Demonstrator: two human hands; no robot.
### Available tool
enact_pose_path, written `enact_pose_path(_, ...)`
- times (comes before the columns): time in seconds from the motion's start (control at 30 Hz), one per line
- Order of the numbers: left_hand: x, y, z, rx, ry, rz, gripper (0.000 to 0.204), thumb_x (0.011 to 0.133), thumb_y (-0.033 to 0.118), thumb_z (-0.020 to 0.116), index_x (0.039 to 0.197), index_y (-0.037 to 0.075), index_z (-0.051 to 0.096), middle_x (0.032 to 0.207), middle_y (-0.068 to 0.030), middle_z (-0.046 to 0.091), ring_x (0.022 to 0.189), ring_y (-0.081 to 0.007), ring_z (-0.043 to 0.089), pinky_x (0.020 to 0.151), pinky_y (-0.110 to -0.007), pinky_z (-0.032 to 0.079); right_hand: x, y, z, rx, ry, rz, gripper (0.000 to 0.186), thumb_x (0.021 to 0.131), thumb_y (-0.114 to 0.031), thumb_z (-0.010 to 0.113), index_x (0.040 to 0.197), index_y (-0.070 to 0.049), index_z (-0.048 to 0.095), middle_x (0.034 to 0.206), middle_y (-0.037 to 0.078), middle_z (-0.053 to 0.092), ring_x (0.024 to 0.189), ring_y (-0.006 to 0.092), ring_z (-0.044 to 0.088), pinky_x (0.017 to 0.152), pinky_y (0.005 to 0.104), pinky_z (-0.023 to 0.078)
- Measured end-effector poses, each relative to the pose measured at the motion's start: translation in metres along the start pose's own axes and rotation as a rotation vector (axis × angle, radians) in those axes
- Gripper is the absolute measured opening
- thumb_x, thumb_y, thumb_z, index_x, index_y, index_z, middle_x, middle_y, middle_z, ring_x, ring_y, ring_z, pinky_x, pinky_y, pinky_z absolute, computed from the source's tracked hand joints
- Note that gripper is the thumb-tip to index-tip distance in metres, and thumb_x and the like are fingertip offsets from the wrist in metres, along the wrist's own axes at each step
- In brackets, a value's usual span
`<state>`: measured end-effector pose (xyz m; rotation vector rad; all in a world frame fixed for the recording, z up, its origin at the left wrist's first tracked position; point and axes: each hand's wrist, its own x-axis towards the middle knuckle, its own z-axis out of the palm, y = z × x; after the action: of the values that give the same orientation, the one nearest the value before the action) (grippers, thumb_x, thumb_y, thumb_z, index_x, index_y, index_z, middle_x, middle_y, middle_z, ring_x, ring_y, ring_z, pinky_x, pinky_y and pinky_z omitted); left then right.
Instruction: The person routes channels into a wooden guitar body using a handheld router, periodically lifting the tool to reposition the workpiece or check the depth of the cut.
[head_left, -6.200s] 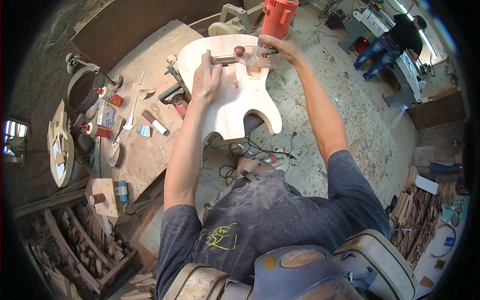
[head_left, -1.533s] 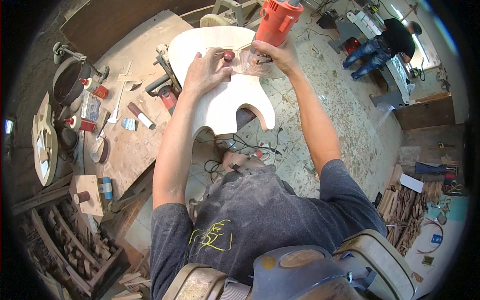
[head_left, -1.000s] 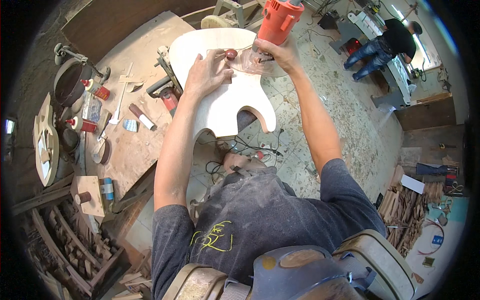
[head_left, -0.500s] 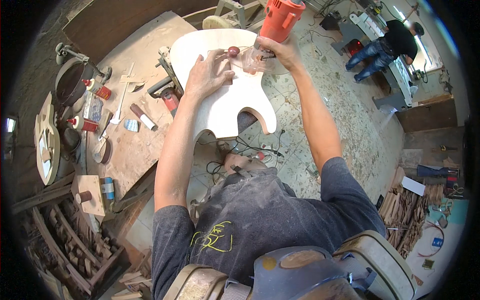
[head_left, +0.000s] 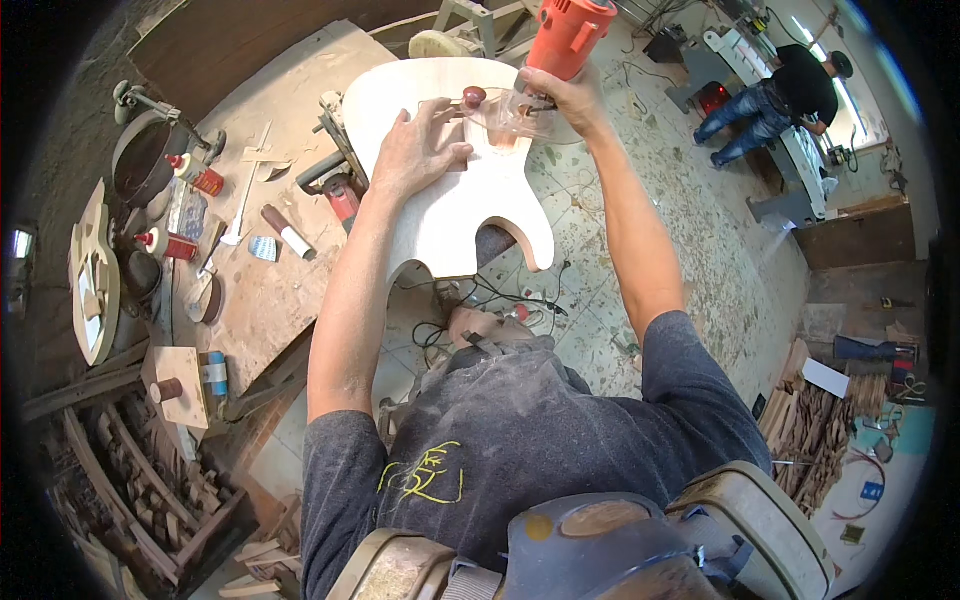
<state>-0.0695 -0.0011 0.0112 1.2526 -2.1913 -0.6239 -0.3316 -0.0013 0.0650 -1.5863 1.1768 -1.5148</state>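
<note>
A pale wooden electric guitar body (head_left: 450, 215) lies over the corner of the workbench, its cutaway toward me. In my right hand (head_left: 567, 103) is an orange handheld router (head_left: 570, 40), gripped low around its housing. The router's clear base (head_left: 532, 124), with a dark red knob (head_left: 474, 96), rests on the guitar body and overhangs its right edge. My left hand (head_left: 418, 155) is open, spread on the wood at the base's left side; its fingertips reach near the knob. Under the clear base shows a routed recess (head_left: 503, 137); the cutting bit is hard to make out.
On the workbench (head_left: 275, 320) are a clamp (head_left: 335, 150), two red-and-white glue bottles (head_left: 195, 177) and a square (head_left: 240, 195). Another guitar body (head_left: 95, 280) stands at left. Cables (head_left: 490, 292) trail below. A person (head_left: 790, 95) bends over a machine at far right.
The router has slid slightly right with my right hand, its knob and clear base moving along. My left hand and the guitar body stay almost in place.
</note>
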Motion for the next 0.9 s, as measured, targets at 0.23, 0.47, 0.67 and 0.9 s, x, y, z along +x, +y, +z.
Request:
enact_pose_path(0.23,0.0,0.001,-0.002,-0.012,-0.005,0.002,0.082,0.075,0.042,0.086,0.142,0.009,0.052,0.131,-0.0144,0.067,0.124,-0.0338,0.059,0.109,-0.046,0.047,0.007,0.007,-0.004,-0.021,0.001,0.009,0.029,0.082,-0.02,0.085,0.097,-0.002,0.068,0.083,0.003,0.07,0.071,0.0116,0.068,0.064,0.0257,0.054)
enact_pose_path(0.47,0.0,0.001,-0.001,0.006,-0.006,-0.011,0.081,0.076,0.041,0.086,0.142,0.009,0.052,0.13,-0.0147,0.068,0.126,-0.0347,0.059,0.11,-0.046,0.046,0.013,0.011,-0.008,-0.012,-0.007,0.032,0.029,0.081,-0.02,0.085,0.096,-0.002,0.068,0.082,0.004,0.07,0.07,0.0121,0.068,0.064,0.0258,0.054)
enact_pose_path(0.67,0.001,-0.007,0.005,-0.044,0.077,0.065,0.079,0.076,0.046,0.085,0.138,0.01,0.053,0.123,-0.0167,0.071,0.119,-0.0404,0.064,0.119,-0.048,0.037,0.022,0.019,-0.012,0.002,0.002,0.041,0.029,0.081,-0.021,0.086,0.096,-0.002,0.069,0.082,0.003,0.07,0.07,0.0123,0.068,0.064,0.0266,0.054)
enact_pose_path(0.9,-0.001,-0.001,0.002,-0.045,0.026,0.008,0.077,0.077,0.045,0.084,0.138,0.01,0.053,0.124,-0.0155,0.071,0.122,-0.0406,0.062,0.119,-0.047,0.037,0.03,0.02,-0.014,0.002,0.004,0.007,0.03,0.082,-0.021,0.085,0.098,-0.002,0.069,0.081,0.004,0.07,0.07,0.0124,0.067,0.066,0.0263,0.054)
